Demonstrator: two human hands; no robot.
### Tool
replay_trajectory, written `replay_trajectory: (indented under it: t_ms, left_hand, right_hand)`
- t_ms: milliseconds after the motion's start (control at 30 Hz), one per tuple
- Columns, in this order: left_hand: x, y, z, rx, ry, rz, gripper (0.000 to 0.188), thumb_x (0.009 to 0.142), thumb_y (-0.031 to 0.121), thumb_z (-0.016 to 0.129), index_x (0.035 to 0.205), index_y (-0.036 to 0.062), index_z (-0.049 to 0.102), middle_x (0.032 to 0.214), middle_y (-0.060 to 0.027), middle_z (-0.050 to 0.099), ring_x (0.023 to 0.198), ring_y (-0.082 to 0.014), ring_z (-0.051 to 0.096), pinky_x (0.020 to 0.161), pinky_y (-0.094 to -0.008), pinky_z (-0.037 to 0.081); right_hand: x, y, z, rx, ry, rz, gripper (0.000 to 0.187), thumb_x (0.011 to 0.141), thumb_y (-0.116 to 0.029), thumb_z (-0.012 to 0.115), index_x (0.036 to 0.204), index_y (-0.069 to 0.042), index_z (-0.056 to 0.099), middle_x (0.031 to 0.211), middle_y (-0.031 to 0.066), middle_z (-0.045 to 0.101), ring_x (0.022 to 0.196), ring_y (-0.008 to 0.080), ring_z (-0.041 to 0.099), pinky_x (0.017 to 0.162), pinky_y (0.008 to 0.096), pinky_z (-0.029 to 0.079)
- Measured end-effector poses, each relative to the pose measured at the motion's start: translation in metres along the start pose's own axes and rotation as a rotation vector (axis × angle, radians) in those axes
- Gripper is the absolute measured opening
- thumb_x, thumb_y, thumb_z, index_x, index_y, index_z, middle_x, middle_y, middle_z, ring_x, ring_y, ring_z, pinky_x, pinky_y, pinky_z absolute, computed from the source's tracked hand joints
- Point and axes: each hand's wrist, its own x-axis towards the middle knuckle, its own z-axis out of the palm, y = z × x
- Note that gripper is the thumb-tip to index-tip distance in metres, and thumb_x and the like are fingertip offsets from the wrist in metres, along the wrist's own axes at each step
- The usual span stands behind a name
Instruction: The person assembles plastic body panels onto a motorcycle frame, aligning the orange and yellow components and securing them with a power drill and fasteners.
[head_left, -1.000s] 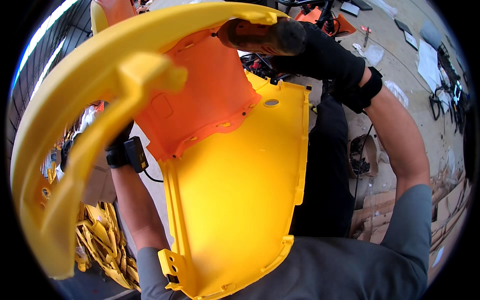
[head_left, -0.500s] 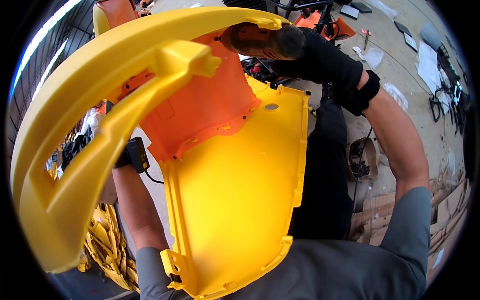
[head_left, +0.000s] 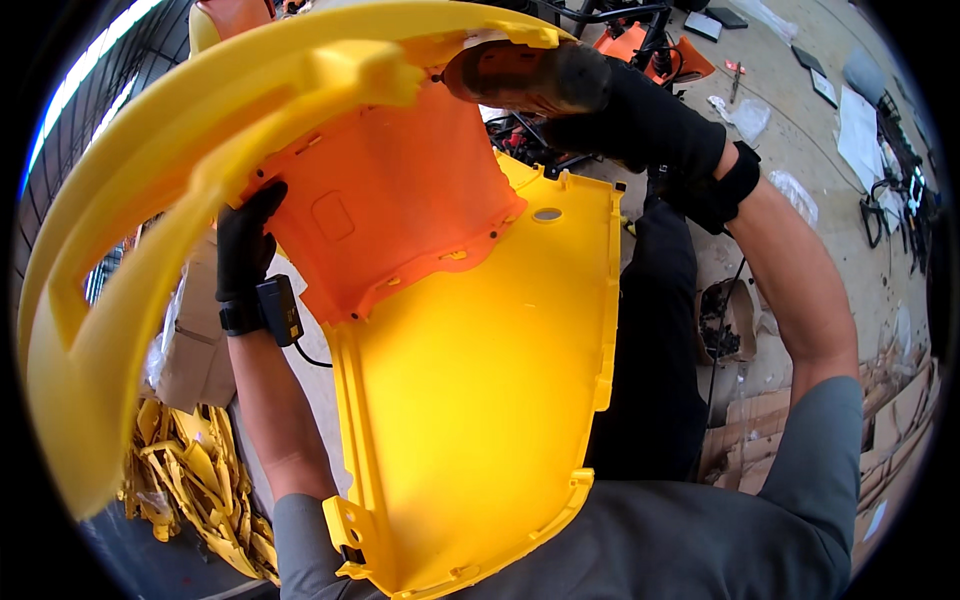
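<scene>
One big yellow curved rim [head_left: 150, 140] arches closest to my view, sweeping across the upper left. Just below, at the lower edge, is the grey shirt [head_left: 700, 530] of the person wearing my camera, and against it leans the near end of a broad yellow panel [head_left: 470, 420], hollow side up, with a tab at its near left corner and an oval hole near its far right one. Over the panel's far left corner lies an orange panel [head_left: 390, 190], its scalloped lower edge overlapping the yellow and its upper edge running in under the rim.

At the orange panel's left edge I see the left hand [head_left: 250, 235], black-gloved, its thumb side touching that edge; the other fingers are hidden, so I cannot tell how tightly they close. A small black box [head_left: 281, 308] sits at that wrist. The right hand [head_left: 650, 115], gloved too, is wrapped closed round a dark rounded tool [head_left: 520, 75] beyond the orange panel's upper right corner, just under the rim's end; I cannot make out its tip.

Farther off, on the grey floor [head_left: 830, 230], I find a heap of yellow pieces [head_left: 205, 475] to the left, an open carton [head_left: 728, 315] of dark bits to the right, then a clear plastic bag [head_left: 750, 118] and, toward the far edge, a dark tubular frame [head_left: 610, 15].
</scene>
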Motion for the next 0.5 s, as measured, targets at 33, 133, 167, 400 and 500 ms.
replay_trajectory:
  t_ms: [33,133,167,400,500]
  left_hand:
    - [0.0,-0.001,-0.002,-0.039,0.025,0.013,0.031,0.084,-0.002,0.064,0.115,0.0026,0.062,0.11,-0.0124,0.062,0.103,-0.0218,0.06,0.088,-0.0325,0.048]
    - [0.004,0.004,-0.026,0.817,-0.181,0.51,0.035,0.084,-0.005,0.061,0.118,0.004,0.061,0.117,-0.0151,0.06,0.105,-0.0241,0.06,0.089,-0.0337,0.048]
    - [0.004,0.01,-0.032,0.93,-0.172,0.531,0.036,0.083,-0.006,0.059,0.118,0.0045,0.061,0.118,-0.0163,0.059,0.108,-0.0267,0.059,0.092,-0.0355,0.047]
    - [0.015,0.008,0.019,-0.403,-0.038,-0.168,0.039,0.084,0.005,0.065,0.121,-0.0004,0.052,0.111,-0.0086,0.061,0.102,-0.0195,0.059,0.087,-0.032,0.049]
    - [0.02,0.02,0.023,-0.333,-0.048,-0.131,0.04,0.083,0.005,0.065,0.121,0.0013,0.052,0.112,-0.0083,0.061,0.102,-0.0193,0.059,0.087,-0.0325,0.049]
  right_hand:
    - [0.0,0.0,0.0,-0.018,0.014,-0.017,0.051,0.078,-0.018,0.077,0.121,-0.007,0.054,0.104,0.0109,0.066,0.092,0.0224,0.066,0.078,0.0321,0.056]
    - [-0.015,0.005,0.001,-0.147,0.023,-0.111,0.052,0.075,-0.02,0.078,0.119,-0.004,0.055,0.103,0.0125,0.066,0.091,0.0237,0.066,0.077,0.0333,0.055]
    - [-0.021,0.01,-0.001,-0.245,0.109,-0.297,0.055,0.071,-0.021,0.081,0.117,-0.003,0.056,0.102,0.0129,0.065,0.09,0.0251,0.066,0.078,0.035,0.054]
    - [-0.106,-0.036,-0.01,-0.492,0.125,-0.227,0.053,0.065,-0.017,0.081,0.112,-0.006,0.06,0.096,0.0128,0.063,0.086,0.0317,0.064,0.078,0.0375,0.052]
    - [-0.177,-0.024,-0.023,-0.438,0.226,0.044,0.052,0.066,-0.016,0.08,0.113,-0.006,0.06,0.096,0.0125,0.065,0.086,0.0295,0.065,0.077,0.0353,0.051]
